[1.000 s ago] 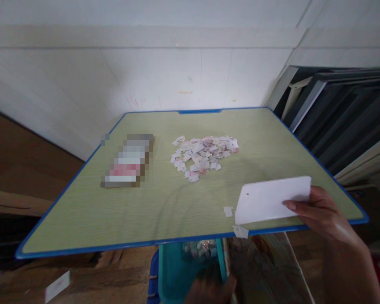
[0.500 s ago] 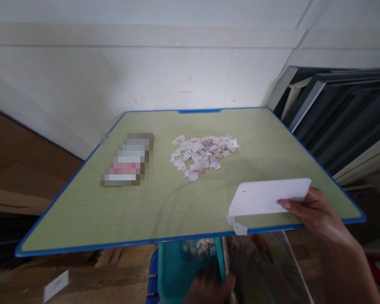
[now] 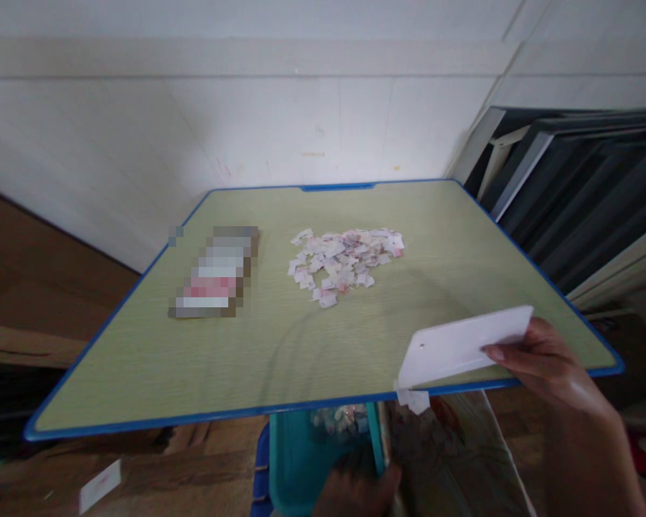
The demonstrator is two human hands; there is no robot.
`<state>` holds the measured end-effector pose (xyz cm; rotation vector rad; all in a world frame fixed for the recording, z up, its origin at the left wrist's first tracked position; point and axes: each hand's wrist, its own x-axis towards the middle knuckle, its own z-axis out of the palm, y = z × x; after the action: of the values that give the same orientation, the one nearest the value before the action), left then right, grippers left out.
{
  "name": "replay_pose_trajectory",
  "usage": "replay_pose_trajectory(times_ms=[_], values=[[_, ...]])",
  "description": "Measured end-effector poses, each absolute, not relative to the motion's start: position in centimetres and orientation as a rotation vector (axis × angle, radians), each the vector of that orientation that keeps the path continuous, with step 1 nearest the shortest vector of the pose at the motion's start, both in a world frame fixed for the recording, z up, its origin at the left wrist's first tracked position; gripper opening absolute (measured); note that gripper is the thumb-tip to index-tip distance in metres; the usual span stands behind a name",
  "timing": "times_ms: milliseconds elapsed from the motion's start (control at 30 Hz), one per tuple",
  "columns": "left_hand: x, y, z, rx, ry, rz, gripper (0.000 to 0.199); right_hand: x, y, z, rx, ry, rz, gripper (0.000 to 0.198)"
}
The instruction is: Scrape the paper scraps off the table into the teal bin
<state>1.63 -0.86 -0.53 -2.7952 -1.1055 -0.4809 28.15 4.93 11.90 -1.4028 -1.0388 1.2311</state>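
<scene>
My right hand (image 3: 543, 362) grips a thin white board (image 3: 457, 346) with a small hole near one corner. Its lower edge is by the table's front rim. Small torn paper scraps (image 3: 413, 400) hang over the rim at the board's left end. Below the table, my left hand (image 3: 355, 485) is dark and blurred, closed at the rim of an open bag (image 3: 463, 459) beside a teal tray (image 3: 296, 459); part of its grip is hidden. A loose pile of paper scraps (image 3: 347, 258), whitish and pink, lies mid-table.
The pale green table (image 3: 166, 380) has a blue edge. A blurred-out flat object (image 3: 215, 273) lies on its left side. Dark panels (image 3: 586, 179) lean at the right, by a white wall (image 3: 280, 122). A paper piece (image 3: 100, 487) lies on the wooden floor.
The white board has moved slightly right and toward me and tilted, its left end lower. The scraps beside it have slid further over the table's front rim.
</scene>
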Motion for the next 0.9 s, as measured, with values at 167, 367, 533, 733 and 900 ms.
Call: replay_pose_trajectory(times_ms=[167,367,533,733,900], values=[[1.56,-0.82,-0.29,-2.854,-1.122,-0.556,0.031,28.08,4.66,11.85,-1.335,-0.946,1.163,0.014],[1.71,-0.96,-0.29,-2.877,-1.148,-0.517,0.029,27.80,4.80,11.87,-1.412,-0.997,1.114,0.017],[1.67,-0.92,-0.46,-2.891,-1.136,-0.496,0.026,27.95,4.84,11.75,-1.434,-1.075,1.161,0.018],[1.47,-0.90,-0.72,-2.897,-1.115,-0.531,0.029,28.20,4.69,11.65,-1.435,-1.058,1.178,0.016],[1.41,-1.03,-0.48,-2.902,-1.128,-0.515,0.030,28.19,4.64,11.72,-1.442,-1.036,1.163,0.011]])
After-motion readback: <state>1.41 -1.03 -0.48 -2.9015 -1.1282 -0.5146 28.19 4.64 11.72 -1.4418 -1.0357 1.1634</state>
